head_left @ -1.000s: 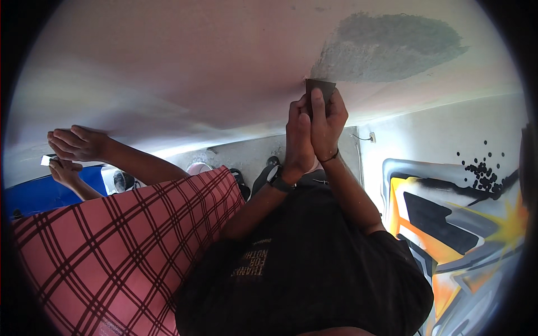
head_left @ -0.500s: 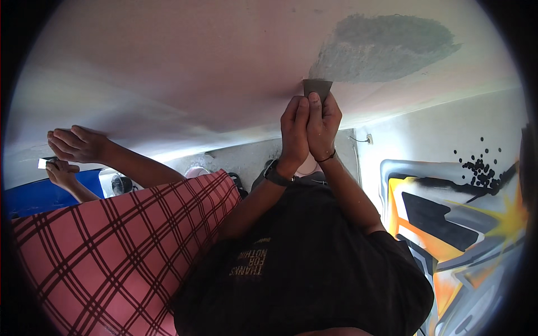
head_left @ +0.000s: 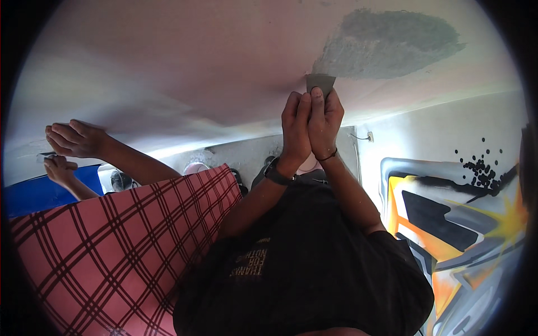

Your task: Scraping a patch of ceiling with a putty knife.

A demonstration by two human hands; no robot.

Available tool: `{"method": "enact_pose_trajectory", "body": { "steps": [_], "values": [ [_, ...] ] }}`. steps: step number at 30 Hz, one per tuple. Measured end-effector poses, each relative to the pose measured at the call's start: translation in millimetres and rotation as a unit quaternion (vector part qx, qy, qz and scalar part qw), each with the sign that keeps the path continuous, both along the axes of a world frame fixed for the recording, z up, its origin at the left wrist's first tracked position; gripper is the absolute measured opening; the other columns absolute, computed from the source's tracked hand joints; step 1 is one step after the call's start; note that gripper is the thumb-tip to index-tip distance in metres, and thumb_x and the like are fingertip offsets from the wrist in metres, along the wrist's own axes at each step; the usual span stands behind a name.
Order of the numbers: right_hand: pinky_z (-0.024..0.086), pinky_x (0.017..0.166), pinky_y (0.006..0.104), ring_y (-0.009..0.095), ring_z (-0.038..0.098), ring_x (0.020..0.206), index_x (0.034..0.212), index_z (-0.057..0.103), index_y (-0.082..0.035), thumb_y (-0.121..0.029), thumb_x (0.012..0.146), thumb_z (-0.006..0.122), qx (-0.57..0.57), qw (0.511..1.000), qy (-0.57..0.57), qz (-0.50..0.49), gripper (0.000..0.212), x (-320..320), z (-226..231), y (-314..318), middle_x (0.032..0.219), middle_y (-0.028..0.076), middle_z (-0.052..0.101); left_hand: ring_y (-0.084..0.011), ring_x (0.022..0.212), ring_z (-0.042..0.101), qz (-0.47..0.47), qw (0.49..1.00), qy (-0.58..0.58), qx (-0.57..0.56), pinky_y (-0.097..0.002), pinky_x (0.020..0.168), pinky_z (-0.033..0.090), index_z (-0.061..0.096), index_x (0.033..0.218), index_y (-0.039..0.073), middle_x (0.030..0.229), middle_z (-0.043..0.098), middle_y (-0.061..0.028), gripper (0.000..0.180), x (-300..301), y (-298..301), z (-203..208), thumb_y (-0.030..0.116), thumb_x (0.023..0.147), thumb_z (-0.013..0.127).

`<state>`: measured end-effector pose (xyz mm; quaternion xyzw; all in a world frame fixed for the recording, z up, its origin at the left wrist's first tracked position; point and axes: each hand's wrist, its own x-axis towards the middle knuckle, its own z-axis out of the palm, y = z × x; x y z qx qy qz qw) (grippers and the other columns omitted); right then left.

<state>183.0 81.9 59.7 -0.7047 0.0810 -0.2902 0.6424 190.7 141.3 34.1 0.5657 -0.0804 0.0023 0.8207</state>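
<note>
A small scraper with a flat grey blade point(head_left: 320, 82) is pinched between my two hands, its broad edge against the pale pinkish wall point(head_left: 213, 61). My left hand point(head_left: 295, 120) is closed on its left side, below a dark wristwatch. My right hand point(head_left: 325, 120) presses against the left one and is closed too, its thumb lying over the blade's face. The handle, if there is one, is hidden by my fingers. Just above and right of the blade is a rough grey patch point(head_left: 398, 45) on the wall.
At the left, another person's hand point(head_left: 75, 140) rests against the wall; the hand below holds a scraper point(head_left: 47, 156). A pink plaid cloth point(head_left: 129, 241) fills the lower left, beside a blue surface point(head_left: 47, 189). A painted mural point(head_left: 443, 218) covers the right wall, under a socket point(head_left: 370, 136).
The blade in my hands has tilted slightly and looks lighter. My hands keep the same grip beside the grey patch. The other person's scraper has turned and no longer shines.
</note>
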Motion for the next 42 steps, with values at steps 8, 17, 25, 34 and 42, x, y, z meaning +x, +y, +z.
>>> {"method": "enact_pose_trajectory", "body": {
  "steps": [8, 17, 25, 34, 42],
  "values": [
    [0.046, 0.066, 0.0298, 0.012, 0.052, 0.074, 0.099, 0.059, 0.002, -0.02, 0.102, 0.05, -0.006, 1.0, 0.016, -0.006, 0.023, -4, 4, 2, 0.08, 0.008, 0.062, -0.0113, 0.073, 0.043, -0.005, 0.999, 0.026, -0.037, -0.0279, 0.067, 0.039, 0.047, 0.083, 0.005, 0.075, 0.046, -0.0014, 0.031, -7, 0, 4, 0.027, 0.105, 0.046],
    [0.046, 0.065, 0.0311, 0.013, 0.052, 0.073, 0.097, 0.059, 0.001, -0.019, 0.101, 0.051, -0.031, 0.999, -0.003, 0.006, 0.022, -6, 18, -1, 0.079, 0.009, 0.062, -0.0105, 0.079, 0.046, -0.003, 1.0, -0.026, -0.008, -0.0279, 0.07, 0.04, 0.051, 0.09, 0.007, 0.082, 0.049, -0.0008, 0.031, -4, 3, 27, 0.03, 0.107, 0.04],
    [0.041, 0.058, 0.0285, 0.007, 0.046, 0.069, 0.086, 0.058, 0.001, -0.02, 0.102, 0.052, 0.042, 0.999, -0.014, 0.009, 0.027, 11, 24, 5, 0.071, 0.003, 0.057, -0.0115, 0.073, 0.045, -0.02, 1.0, -0.009, 0.018, -0.0295, 0.066, 0.041, 0.052, 0.085, 0.0, 0.075, 0.051, -0.0039, 0.038, 10, 13, 28, 0.032, 0.105, 0.046],
    [0.037, 0.054, 0.024, 0.003, 0.041, 0.065, 0.08, 0.056, -0.001, -0.023, 0.103, 0.054, 0.037, 0.998, -0.042, -0.01, 0.031, 12, 21, 14, 0.067, -0.004, 0.052, -0.0076, 0.062, 0.044, 0.016, 0.994, 0.013, 0.111, -0.0304, 0.055, 0.038, 0.061, 0.075, -0.007, 0.058, 0.054, -0.0037, 0.049, 9, 23, 38, 0.033, 0.103, 0.053],
    [0.037, 0.055, 0.0233, 0.003, 0.042, 0.066, 0.084, 0.057, -0.001, -0.021, 0.103, 0.053, 0.013, 0.999, -0.012, -0.035, 0.028, 1, 1, 19, 0.069, -0.004, 0.053, -0.0071, 0.058, 0.041, 0.038, 0.994, 0.018, 0.102, -0.0304, 0.051, 0.036, 0.06, 0.071, -0.008, 0.054, 0.053, -0.0043, 0.05, 3, 27, 35, 0.032, 0.101, 0.056]
  ]
}}
